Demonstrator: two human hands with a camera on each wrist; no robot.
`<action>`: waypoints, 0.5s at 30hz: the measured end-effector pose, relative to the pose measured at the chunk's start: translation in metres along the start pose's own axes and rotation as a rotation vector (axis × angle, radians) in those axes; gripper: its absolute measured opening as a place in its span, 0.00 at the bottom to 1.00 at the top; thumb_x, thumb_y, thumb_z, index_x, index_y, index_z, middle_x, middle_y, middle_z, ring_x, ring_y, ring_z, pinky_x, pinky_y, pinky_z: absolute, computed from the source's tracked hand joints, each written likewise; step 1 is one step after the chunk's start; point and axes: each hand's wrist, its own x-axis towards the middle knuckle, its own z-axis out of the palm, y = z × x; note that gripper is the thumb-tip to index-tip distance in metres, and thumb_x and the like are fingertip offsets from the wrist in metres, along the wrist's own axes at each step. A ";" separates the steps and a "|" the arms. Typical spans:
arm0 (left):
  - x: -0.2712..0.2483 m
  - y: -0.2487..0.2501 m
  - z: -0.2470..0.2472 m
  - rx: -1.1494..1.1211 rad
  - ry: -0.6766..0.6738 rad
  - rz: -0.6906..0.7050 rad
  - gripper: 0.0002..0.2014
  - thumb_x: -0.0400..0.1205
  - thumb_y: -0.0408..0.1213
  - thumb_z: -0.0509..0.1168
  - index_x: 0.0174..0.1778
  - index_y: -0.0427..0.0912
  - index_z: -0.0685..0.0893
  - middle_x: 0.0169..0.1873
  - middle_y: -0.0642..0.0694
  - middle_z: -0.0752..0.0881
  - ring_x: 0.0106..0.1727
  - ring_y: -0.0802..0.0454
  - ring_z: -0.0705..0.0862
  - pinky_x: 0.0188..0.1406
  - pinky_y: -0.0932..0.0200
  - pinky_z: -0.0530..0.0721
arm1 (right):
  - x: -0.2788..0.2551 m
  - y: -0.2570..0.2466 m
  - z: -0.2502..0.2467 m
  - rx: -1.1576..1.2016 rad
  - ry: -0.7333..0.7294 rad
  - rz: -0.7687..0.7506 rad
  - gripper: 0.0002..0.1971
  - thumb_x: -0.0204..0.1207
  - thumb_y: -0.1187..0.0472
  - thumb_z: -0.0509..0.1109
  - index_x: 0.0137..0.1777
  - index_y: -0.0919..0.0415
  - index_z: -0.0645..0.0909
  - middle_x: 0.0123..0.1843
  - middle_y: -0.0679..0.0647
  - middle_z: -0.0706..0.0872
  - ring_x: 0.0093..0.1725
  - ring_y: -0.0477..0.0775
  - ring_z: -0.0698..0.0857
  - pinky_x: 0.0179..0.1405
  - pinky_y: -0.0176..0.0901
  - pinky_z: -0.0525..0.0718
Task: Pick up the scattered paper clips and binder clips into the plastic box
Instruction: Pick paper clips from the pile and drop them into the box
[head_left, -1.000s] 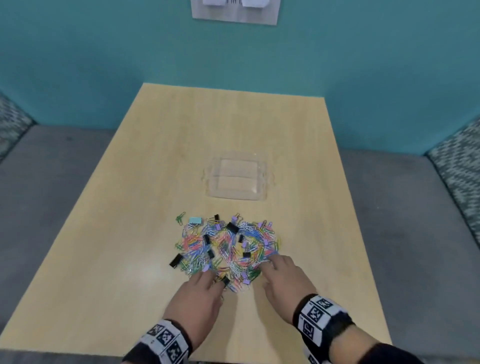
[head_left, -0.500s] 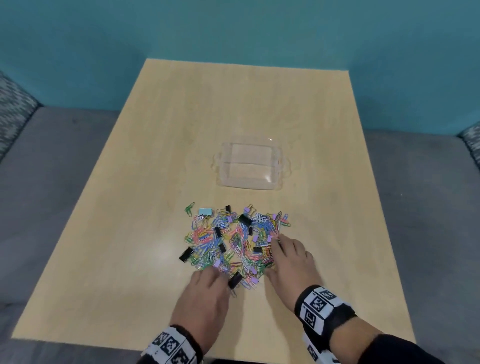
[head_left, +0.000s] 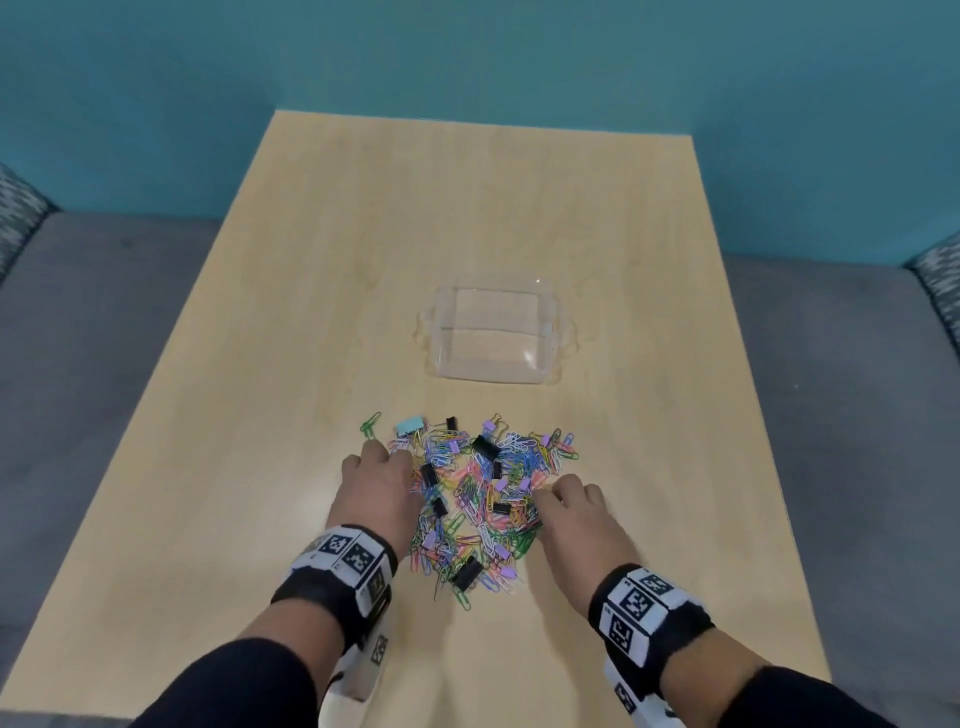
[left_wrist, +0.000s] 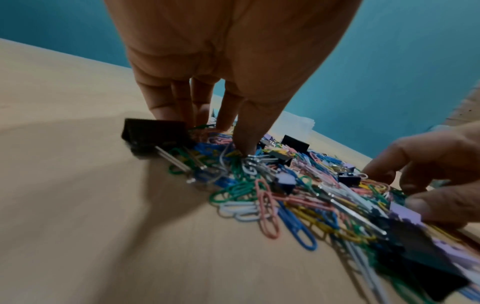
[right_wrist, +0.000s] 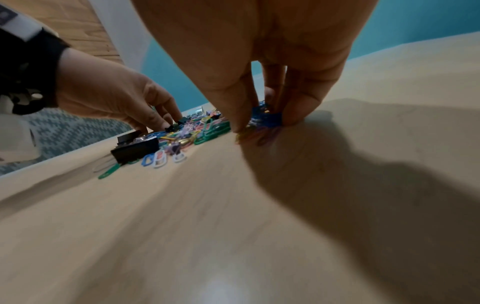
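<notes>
Wooden table (head_left: 311, 312), hands (head_left: 376, 486) flanking clips (head_left: 478, 499)

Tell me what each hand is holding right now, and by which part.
The right hand pinches a small bunch of paper clips between thumb and fingers at the pile's right edge. The left hand holds nothing; its fingers only press into the pile.

Multicoloured paper clips (head_left: 470, 499) — black binder clips (head_left: 484, 447)

Hidden and blurred parts around the clip pile

From the head view the left hand (head_left: 375, 486) covers the left edge of the heap of coloured paper clips (head_left: 478, 499); the right hand's (right_wrist: 259, 61) fingers (right_wrist: 301, 102) curl round a blurred blue clump (right_wrist: 267, 118), its content unclear; the pale wooden tabletop (right_wrist: 233, 236) blurs nearby.
</notes>
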 end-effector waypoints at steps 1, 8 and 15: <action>0.001 0.000 0.001 -0.012 0.008 0.002 0.11 0.78 0.41 0.67 0.54 0.42 0.78 0.51 0.43 0.73 0.49 0.45 0.68 0.44 0.50 0.77 | 0.003 0.001 -0.002 -0.021 -0.018 -0.012 0.24 0.53 0.73 0.79 0.47 0.54 0.76 0.46 0.52 0.76 0.39 0.53 0.69 0.29 0.40 0.70; 0.008 -0.005 0.002 -0.061 -0.004 0.073 0.05 0.80 0.36 0.65 0.48 0.40 0.79 0.45 0.43 0.77 0.42 0.42 0.77 0.36 0.53 0.75 | 0.015 0.010 -0.020 0.016 -0.146 -0.086 0.24 0.62 0.79 0.65 0.58 0.60 0.73 0.54 0.58 0.74 0.41 0.55 0.66 0.35 0.46 0.66; 0.010 -0.015 -0.011 -0.301 0.023 -0.058 0.02 0.77 0.34 0.66 0.41 0.46 0.82 0.38 0.48 0.79 0.39 0.47 0.80 0.36 0.57 0.76 | 0.027 0.025 -0.028 0.458 -0.160 0.209 0.08 0.73 0.70 0.62 0.41 0.57 0.78 0.40 0.51 0.78 0.37 0.56 0.82 0.38 0.48 0.83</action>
